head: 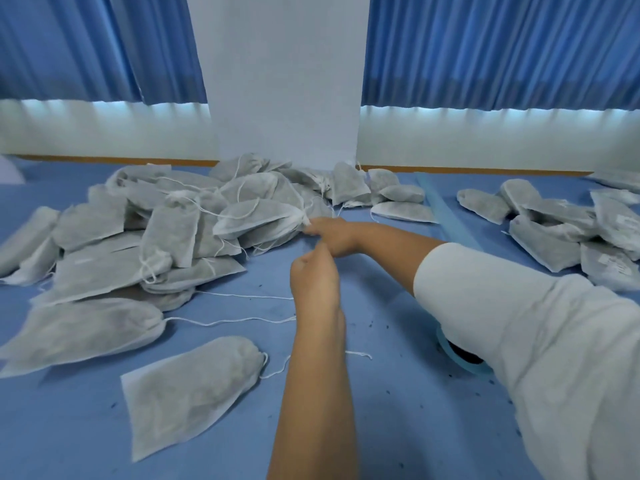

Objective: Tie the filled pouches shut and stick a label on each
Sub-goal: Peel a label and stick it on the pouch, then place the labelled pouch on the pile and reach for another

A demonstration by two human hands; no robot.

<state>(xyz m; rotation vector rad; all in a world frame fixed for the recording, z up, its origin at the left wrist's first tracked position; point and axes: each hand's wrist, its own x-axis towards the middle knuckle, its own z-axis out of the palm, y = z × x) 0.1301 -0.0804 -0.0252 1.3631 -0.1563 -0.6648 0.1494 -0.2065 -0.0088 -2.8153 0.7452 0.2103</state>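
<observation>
The pouch (256, 220) lies on top of the pile (166, 230), centre of the frame, its gathered neck pointing right. The right hand (334, 233) reaches in from the right in a white sleeve (519, 327), and its fingers are curled round that neck, gripping it. The left hand (313, 275) comes up from the bottom edge and meets the right one just below it. Its fingers are bunched and narrow, but what they pinch, if anything, I cannot tell.

The pile sprawls across the left and centre, grey pouches heaped with white strings (242, 320) trailing out. Two loose pouches (187, 386) lie flat at lower left. At the right edge sits a second heap (554, 230), some with pale patches on them. A blue strip (446, 213) runs between the two heaps, and a blue roll (464, 363) peeks out under the sleeve.

All of it rests on a blue table (398, 410) dotted with dark specks. Behind, a white column (280, 81) rises at centre, blue curtains (502, 46) hang either side, with a pale wall (104, 129) beneath them.
</observation>
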